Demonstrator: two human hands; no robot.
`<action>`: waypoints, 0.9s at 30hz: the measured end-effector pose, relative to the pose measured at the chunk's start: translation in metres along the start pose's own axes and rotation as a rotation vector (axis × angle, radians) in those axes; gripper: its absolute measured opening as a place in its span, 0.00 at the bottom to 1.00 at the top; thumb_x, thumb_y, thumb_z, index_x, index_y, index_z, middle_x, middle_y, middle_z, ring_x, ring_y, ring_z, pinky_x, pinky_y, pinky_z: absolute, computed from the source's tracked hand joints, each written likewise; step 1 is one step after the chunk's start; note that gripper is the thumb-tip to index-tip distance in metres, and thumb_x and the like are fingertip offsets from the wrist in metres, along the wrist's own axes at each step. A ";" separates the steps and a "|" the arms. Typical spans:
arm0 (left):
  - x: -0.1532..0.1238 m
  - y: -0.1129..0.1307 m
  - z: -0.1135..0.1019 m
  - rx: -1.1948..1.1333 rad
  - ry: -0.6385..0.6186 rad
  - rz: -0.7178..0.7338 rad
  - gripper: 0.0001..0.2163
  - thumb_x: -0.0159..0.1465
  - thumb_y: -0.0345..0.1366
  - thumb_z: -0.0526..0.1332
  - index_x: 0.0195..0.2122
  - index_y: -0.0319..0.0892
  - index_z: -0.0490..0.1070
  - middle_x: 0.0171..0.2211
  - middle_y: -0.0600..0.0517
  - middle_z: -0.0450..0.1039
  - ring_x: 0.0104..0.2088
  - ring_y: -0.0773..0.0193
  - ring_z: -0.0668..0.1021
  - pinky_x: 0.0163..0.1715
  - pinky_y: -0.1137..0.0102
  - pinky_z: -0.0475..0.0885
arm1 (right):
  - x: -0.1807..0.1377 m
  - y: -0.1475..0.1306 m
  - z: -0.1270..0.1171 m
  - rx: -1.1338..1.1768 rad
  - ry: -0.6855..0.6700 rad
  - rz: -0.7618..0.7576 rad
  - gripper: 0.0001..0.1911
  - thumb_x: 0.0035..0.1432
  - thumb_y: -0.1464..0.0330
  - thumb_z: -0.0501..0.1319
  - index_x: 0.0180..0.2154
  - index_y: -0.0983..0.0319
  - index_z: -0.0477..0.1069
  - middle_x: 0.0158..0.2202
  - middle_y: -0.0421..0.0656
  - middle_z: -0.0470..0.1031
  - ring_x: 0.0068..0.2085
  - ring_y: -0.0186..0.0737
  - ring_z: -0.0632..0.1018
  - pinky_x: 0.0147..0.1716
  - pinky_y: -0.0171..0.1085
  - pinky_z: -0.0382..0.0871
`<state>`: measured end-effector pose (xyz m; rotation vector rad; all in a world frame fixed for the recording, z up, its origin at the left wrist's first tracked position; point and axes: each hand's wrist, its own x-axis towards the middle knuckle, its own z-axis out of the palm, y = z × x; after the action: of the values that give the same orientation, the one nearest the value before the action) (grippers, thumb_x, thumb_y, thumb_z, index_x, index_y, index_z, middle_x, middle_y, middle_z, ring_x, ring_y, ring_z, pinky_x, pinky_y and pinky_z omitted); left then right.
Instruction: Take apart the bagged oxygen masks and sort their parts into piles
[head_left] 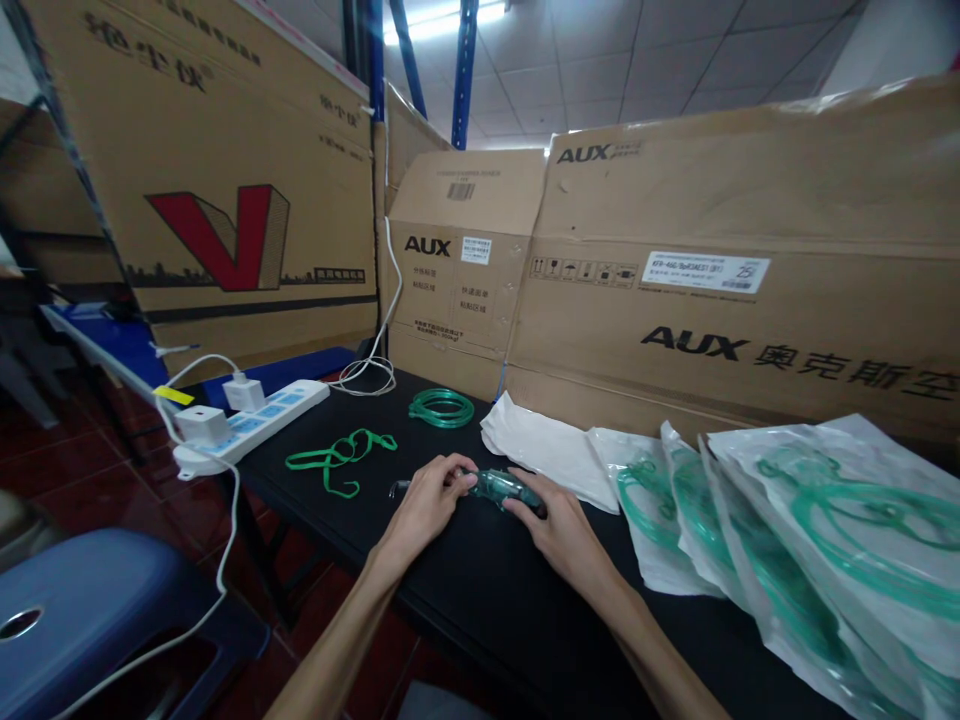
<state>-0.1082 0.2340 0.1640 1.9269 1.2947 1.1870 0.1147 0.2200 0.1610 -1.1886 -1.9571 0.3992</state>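
Both my hands rest on the black table and hold a clear green plastic mask piece between them. My left hand grips its left end with fingers curled. My right hand pinches its right end. A green elastic strap lies flat to the left of my hands. A coiled green tube sits farther back. A short clear end sticks out from under my left hand.
Several sealed plastic bags with green tubing overlap on the right, beside an empty white bag. A white power strip with chargers lies at the left edge. Large cardboard boxes wall the back. A blue stool stands lower left.
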 end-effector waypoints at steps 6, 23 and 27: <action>0.001 0.004 -0.002 0.033 -0.016 0.012 0.09 0.66 0.39 0.60 0.41 0.46 0.79 0.32 0.53 0.74 0.34 0.60 0.77 0.38 0.69 0.71 | 0.002 -0.008 0.003 -0.048 -0.030 -0.015 0.23 0.62 0.69 0.65 0.59 0.62 0.75 0.55 0.51 0.81 0.55 0.50 0.81 0.59 0.47 0.71; 0.000 0.009 0.000 0.250 0.178 0.015 0.18 0.70 0.41 0.55 0.55 0.42 0.77 0.54 0.40 0.76 0.54 0.44 0.78 0.56 0.53 0.71 | 0.004 -0.032 0.012 -0.211 0.034 -0.023 0.33 0.64 0.68 0.66 0.68 0.61 0.63 0.60 0.53 0.77 0.60 0.53 0.77 0.60 0.49 0.71; 0.000 0.030 -0.004 0.241 0.259 0.049 0.20 0.72 0.43 0.52 0.58 0.42 0.74 0.57 0.40 0.73 0.55 0.46 0.77 0.58 0.53 0.69 | -0.011 -0.030 -0.013 -0.236 0.115 -0.028 0.30 0.66 0.64 0.64 0.67 0.58 0.65 0.61 0.50 0.76 0.61 0.49 0.76 0.62 0.46 0.69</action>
<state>-0.0983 0.2215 0.1893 2.0321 1.5956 1.3975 0.1097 0.1937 0.1828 -1.3000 -1.9569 0.0835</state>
